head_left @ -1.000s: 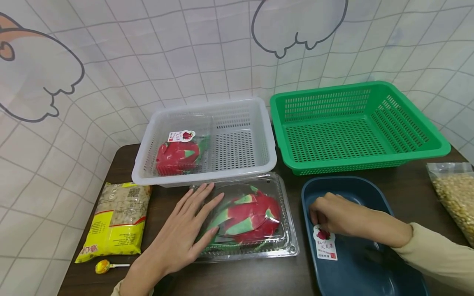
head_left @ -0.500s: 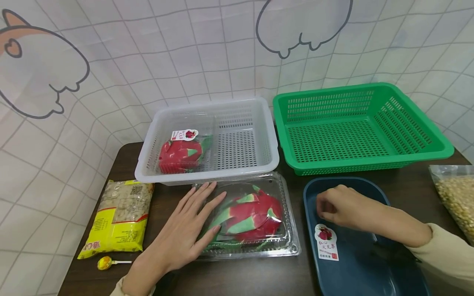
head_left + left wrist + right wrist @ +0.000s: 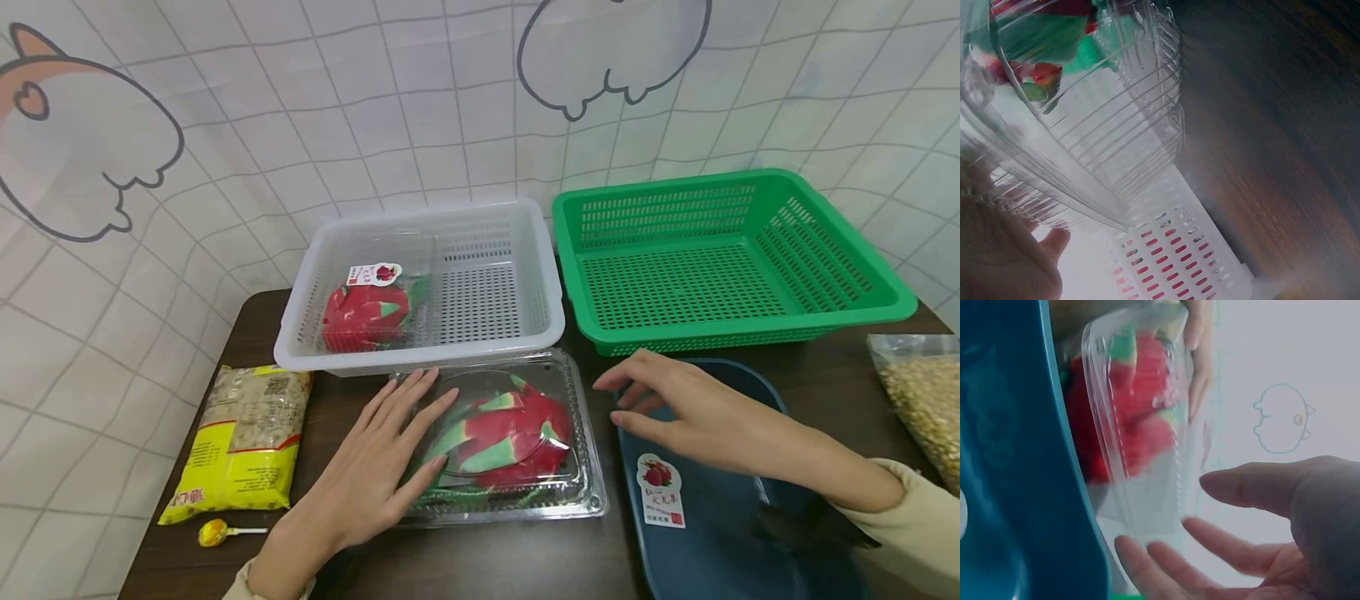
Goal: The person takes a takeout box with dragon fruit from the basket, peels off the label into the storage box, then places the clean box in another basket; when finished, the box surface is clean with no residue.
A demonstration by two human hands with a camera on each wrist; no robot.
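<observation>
A clear plastic clamshell box (image 3: pixel 480 379) stands at the table's middle, lid down, with a red and green dragon fruit (image 3: pixel 517 442) inside. My left hand (image 3: pixel 360 483) rests on the left part of its lid, fingers spread. My right hand (image 3: pixel 682 412), holding nothing, hovers over the left rim of the dark blue tray (image 3: pixel 720 550). Its fingers are parted and point at the box, as the right wrist view shows too, without touching it. In the tray lies a white sticker label (image 3: pixel 662 493) with a dragon fruit picture.
Behind the box is a white basket (image 3: pixel 420 361) holding another boxed dragon fruit (image 3: pixel 367 315) with such a label on its lid. A green basket (image 3: pixel 750 331) stands behind the tray. Left lie a yellow food bag (image 3: pixel 238 450) and a lollipop (image 3: pixel 213 532); right, a bag of yellowish kernels (image 3: pixel 922 400).
My right hand has left the sticker label, which stays in the tray, and moved left toward the box while its curled fingers spread. My left hand has stayed on the lid.
</observation>
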